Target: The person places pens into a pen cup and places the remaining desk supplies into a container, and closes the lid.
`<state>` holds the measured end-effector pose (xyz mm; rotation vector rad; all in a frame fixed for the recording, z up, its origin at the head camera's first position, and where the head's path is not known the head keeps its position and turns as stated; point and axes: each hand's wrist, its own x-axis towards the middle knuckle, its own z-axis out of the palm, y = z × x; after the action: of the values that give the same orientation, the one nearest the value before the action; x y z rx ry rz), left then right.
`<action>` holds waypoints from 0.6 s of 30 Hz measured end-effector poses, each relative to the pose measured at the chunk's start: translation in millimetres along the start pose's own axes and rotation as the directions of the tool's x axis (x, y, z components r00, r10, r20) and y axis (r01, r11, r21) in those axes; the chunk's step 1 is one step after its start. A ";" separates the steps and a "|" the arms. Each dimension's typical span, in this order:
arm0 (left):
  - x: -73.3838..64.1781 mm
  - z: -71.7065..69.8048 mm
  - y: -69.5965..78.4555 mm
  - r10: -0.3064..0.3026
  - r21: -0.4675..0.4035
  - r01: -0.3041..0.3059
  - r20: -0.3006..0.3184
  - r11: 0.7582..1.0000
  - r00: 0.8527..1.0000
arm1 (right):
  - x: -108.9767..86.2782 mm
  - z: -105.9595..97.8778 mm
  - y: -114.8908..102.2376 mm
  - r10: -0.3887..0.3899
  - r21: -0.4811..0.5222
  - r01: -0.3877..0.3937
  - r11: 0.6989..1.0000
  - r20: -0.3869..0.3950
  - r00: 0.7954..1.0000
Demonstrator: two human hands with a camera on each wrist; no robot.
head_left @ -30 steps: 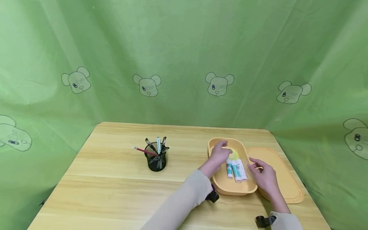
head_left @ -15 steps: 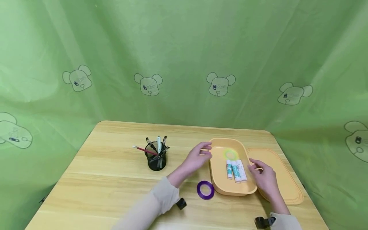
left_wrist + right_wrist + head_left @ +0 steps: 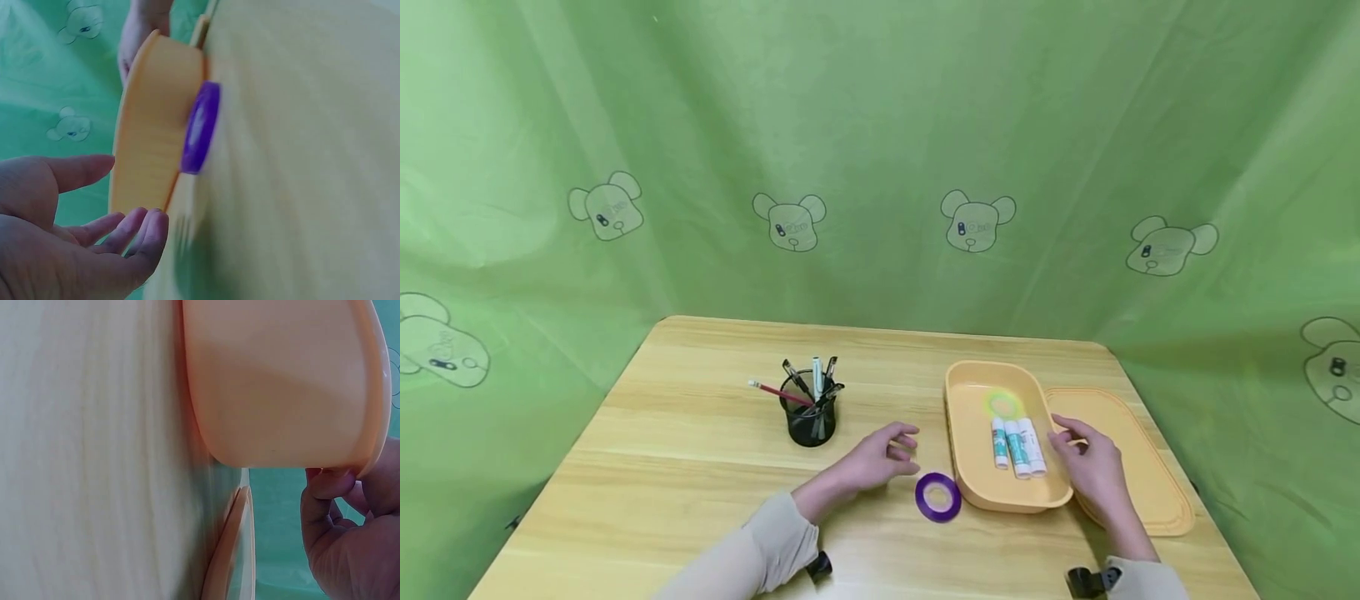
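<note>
My left hand [image 3: 871,460] hovers over the table with its fingers loosely bent and nothing in them. Close to its fingertips a purple tape roll [image 3: 919,497] lies flat, right beside a pale orange plastic box [image 3: 992,497]; in the left wrist view the purple roll [image 3: 201,128] stands out against the box's side wall. My right hand [image 3: 1092,468] holds the box's right rim, its curled fingers [image 3: 331,483] against the outer wall just under the lip. Inside the box are three glue sticks [image 3: 1018,450] and a yellow-green tape roll [image 3: 1002,393].
The box's flat orange lid [image 3: 1138,462] lies to the right, partly behind my right hand. A black mesh pen cup [image 3: 811,427] with pens and a red pencil stands left of centre. Green curtain [image 3: 880,125] hangs behind the wooden table [image 3: 700,400].
My left hand has left the box, where the yellow-green roll now lies uncovered, and has moved left and nearer, by the purple roll. My right hand stays at the rim.
</note>
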<state>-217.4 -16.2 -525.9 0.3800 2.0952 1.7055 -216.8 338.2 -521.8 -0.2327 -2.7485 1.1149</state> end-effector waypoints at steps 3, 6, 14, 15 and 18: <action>-5.1 6.4 -4.0 0.001 0.019 -0.002 0.029 1.000 1.000 | -0.8 0.0 -1.4 0.010 0.002 -0.010 1.000 0.006 1.000; -7.1 13.7 -6.6 0.004 0.034 -0.006 0.058 0.999 0.998 | -1.2 -0.5 -1.8 0.016 0.005 -0.016 1.000 0.008 1.000; -8.2 28.3 -8.4 0.032 0.152 -0.043 0.072 0.987 0.997 | -0.3 0.5 -1.1 0.028 0.008 -0.029 1.000 0.018 0.999; -8.4 29.6 -8.3 0.036 0.171 -0.048 0.070 0.984 0.997 | -0.4 0.5 -1.2 0.032 0.007 -0.032 0.999 0.019 0.999; -8.7 32.6 -9.3 0.064 0.267 -0.079 0.063 0.961 0.996 | -0.4 0.6 -1.3 0.042 0.007 -0.042 0.999 0.021 0.999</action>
<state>-193.8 5.9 -539.2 0.5820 2.3042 1.4313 -216.7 336.8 -521.3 -0.2811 -2.7692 1.1440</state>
